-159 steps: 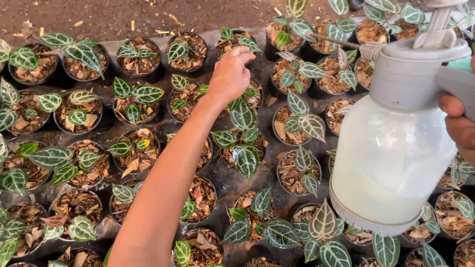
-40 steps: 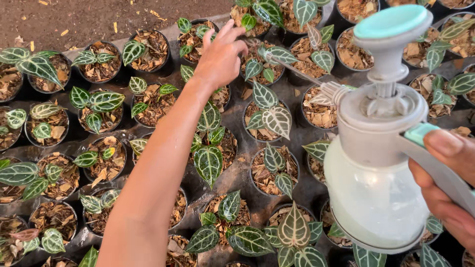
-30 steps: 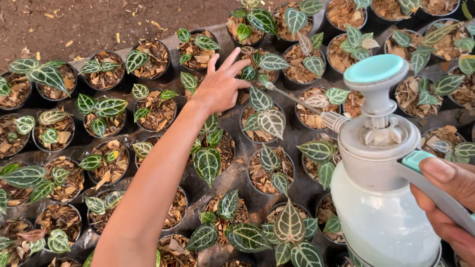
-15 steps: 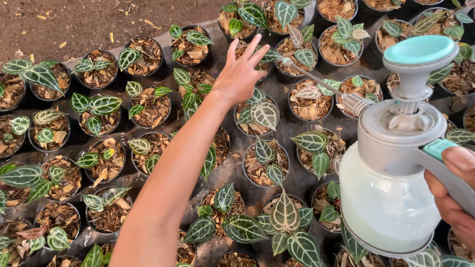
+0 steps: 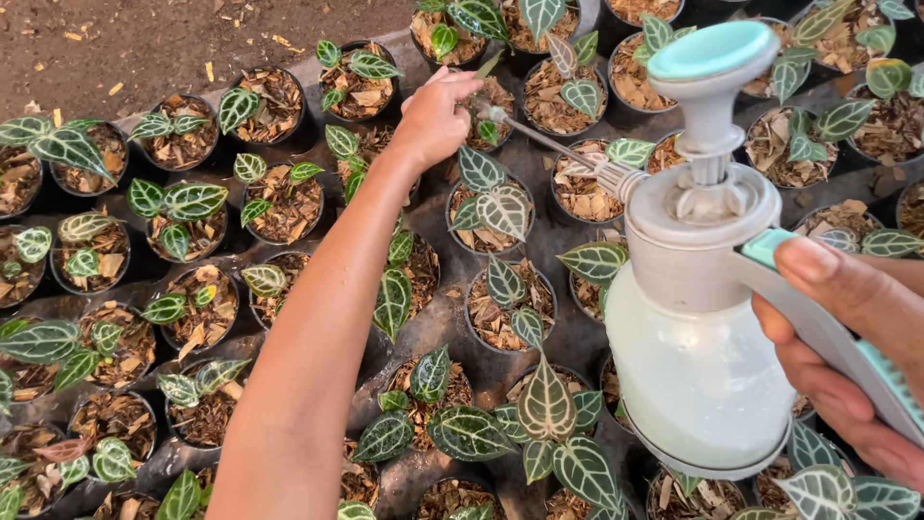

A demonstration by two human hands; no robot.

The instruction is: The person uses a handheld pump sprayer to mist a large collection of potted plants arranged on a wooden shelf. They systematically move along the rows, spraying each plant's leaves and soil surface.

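Rows of small black plastic pots (image 5: 279, 207) filled with brown bark chips stood on dark sheeting beside bare soil, each holding dark green leaves with pale veins. The left hand (image 5: 435, 117) reached far across them, fingers curled at a small leaf (image 5: 489, 131) in a far pot; whether it pinched anything could not be told. The right hand (image 5: 847, 351) gripped the handle of a translucent white pump sprayer with a turquoise cap (image 5: 707, 279), its thin nozzle aimed toward that pot. The outstretched forearm might brush and bend the seedlings beneath it.
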